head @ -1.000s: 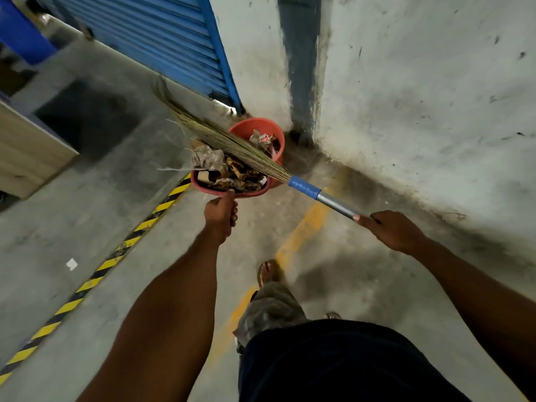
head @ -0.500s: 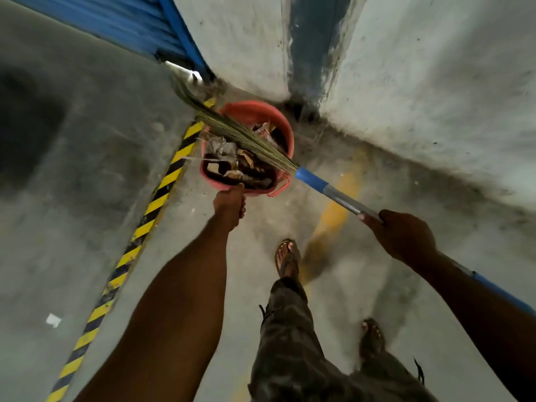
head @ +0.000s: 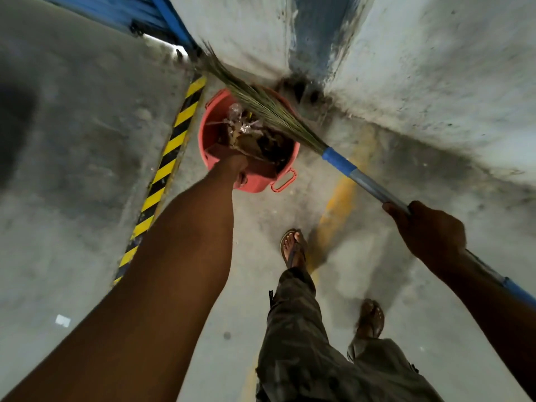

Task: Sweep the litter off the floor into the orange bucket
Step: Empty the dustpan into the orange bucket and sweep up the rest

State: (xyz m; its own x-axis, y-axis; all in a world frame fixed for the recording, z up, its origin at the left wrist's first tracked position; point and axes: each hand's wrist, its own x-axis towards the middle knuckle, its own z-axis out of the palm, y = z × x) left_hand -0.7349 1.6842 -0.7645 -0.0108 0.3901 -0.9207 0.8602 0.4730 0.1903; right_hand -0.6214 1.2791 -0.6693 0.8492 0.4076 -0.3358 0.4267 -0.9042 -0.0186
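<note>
2 bare hands show in the head view. The left hand [head: 236,169] reaches forward and down to the near rim of the orange bucket [head: 255,181], fingers curled over the edge and gripping it. The right hand [head: 429,230] is wrapped in a fist around the metal shaft of the broom [head: 339,162], whose blue collar sits just past the bucket's right side. The broom's straw bristles slant up and to the left across the top of the bucket, their tips reaching toward the foot of the blue shutter [head: 162,21]. Inside the bucket lies the litter [head: 246,132]: crumpled clear plastic, brown scraps and twigs, heaped to about the rim. The bucket is near the corner where the stained wall [head: 435,68] meets the concrete floor [head: 72,169], just right of a yellow-and-black hazard stripe [head: 171,143]; whether its base touches the floor cannot be told. 1 small white scrap [head: 62,320] lies on the floor well to the left. 2 sandalled feet and camouflage trousers [head: 304,343] fill the lower middle.
</note>
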